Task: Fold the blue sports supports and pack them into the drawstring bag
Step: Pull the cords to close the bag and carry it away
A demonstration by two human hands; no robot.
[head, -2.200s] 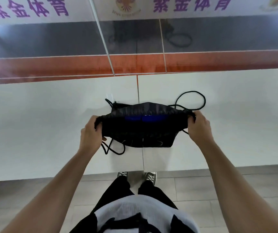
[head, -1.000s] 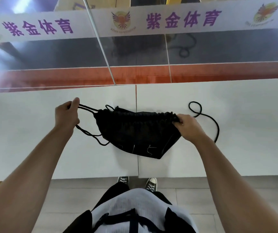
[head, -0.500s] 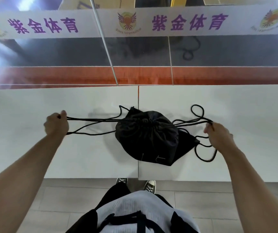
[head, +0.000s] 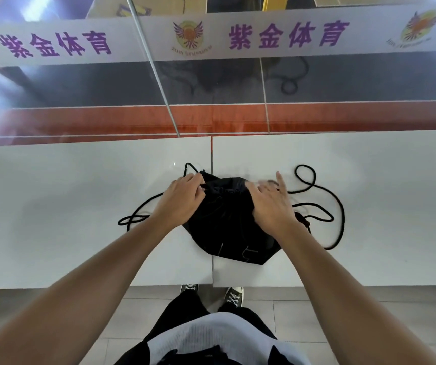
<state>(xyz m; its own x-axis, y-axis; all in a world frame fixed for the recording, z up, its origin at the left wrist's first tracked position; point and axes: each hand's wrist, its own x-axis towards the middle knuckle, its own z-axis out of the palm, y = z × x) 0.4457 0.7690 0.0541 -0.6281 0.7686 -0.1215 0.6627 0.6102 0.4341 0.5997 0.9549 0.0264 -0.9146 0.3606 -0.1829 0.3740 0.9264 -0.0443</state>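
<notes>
Black drawstring bag (head: 227,227) lies bunched on the white surface (head: 53,206), mouth cinched, no blue supports showing, so likely packed inside. Your left hand (head: 182,201) pinches the gathered neck closed; your right hand (head: 272,204) rests open-fingered on the fabric, gripping nothing, likely to steady it. Cord (head: 324,204) trails slack both sides.

A sports venue: a banner (head: 288,35) with a winged emblem (head: 188,34) spans the glass partition (head: 80,85)

Matt black cloth bag (head: 227,227), glossy white table (head: 66,206)
</notes>
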